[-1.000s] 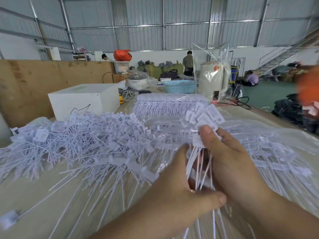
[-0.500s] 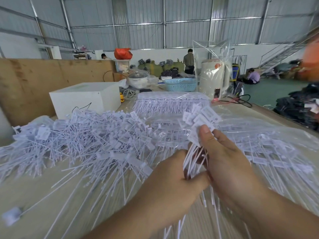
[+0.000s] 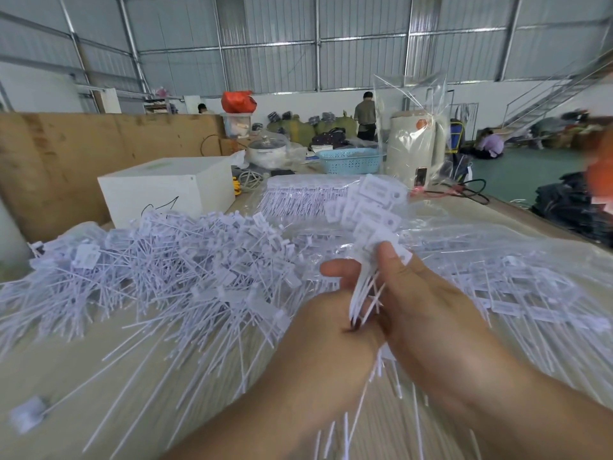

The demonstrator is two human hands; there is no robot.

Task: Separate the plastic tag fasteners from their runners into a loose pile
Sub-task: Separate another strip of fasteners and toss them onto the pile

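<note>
Bunch of fasteners (image 3: 371, 227) held up at centre, near the viewer, above the table (image 3: 66, 376); flat heads fan out at top, too overlapped to count, stems hidden between the palms. Right hand (image 3: 428, 313) grips the bunch, thumb pressed just under the heads. Left hand (image 3: 328, 330) is curled round the stems lower down, forefinger extended; its fingertips are out of sight. One loose pile (image 3: 159, 270) lies left, pieces uncountable. One bagged stack (image 3: 308, 197) sits far centre, clear bags (image 3: 497, 260) right, blurred. One white box (image 3: 169, 190) far left. Against half a second ago, the bunch sits higher and the left thumb has lifted off the stems.
</note>
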